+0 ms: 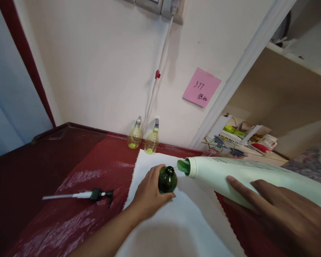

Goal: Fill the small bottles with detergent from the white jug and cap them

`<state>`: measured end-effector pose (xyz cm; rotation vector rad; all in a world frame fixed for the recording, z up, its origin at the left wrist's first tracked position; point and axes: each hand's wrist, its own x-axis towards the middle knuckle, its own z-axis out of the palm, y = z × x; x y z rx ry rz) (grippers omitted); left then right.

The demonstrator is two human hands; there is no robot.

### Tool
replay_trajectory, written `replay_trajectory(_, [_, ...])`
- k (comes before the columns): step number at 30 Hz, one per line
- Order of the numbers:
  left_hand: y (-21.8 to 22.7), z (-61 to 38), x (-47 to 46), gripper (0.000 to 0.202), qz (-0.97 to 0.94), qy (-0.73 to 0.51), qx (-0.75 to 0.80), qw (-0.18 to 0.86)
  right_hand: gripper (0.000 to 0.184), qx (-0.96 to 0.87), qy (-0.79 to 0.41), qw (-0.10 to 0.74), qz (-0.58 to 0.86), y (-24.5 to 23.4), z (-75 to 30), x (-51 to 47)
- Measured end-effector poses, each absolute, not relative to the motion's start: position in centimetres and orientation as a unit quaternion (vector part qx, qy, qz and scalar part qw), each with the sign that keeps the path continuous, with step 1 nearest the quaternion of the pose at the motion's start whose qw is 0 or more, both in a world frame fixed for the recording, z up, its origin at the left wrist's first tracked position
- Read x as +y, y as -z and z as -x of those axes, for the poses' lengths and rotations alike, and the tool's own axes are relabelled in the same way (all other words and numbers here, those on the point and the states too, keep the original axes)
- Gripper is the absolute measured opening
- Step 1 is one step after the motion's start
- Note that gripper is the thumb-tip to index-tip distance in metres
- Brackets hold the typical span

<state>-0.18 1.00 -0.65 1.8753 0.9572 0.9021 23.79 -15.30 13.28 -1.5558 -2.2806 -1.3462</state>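
Observation:
My left hand [149, 194] is wrapped round a small dark green round bottle [167, 179] that stands on a white cloth [176, 221]. Its neck is open. My right hand [280, 210] grips a large white jug [246, 175], tipped on its side, with its green spout [183, 166] right at the small bottle's mouth. A thin stream seems to pass from spout to bottle. A pump dispenser head [96, 195] with its long white tube lies loose on the red table [69, 171] to the left.
Two small clear spray bottles [143, 138] of yellowish liquid stand against the white wall. A pink note [201, 87] is stuck above. A white cable [160, 64] hangs down the wall. A cluttered shelf [238, 139] lies to the right.

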Motion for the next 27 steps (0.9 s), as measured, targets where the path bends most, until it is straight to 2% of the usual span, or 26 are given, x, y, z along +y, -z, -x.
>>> replay_trajectory(27, [0.46,0.20,1.03,0.085,-0.744,-0.356,0.385,0.415,0.039,-0.741,0.450,0.039,0.497,-13.45,-23.84,-15.60])
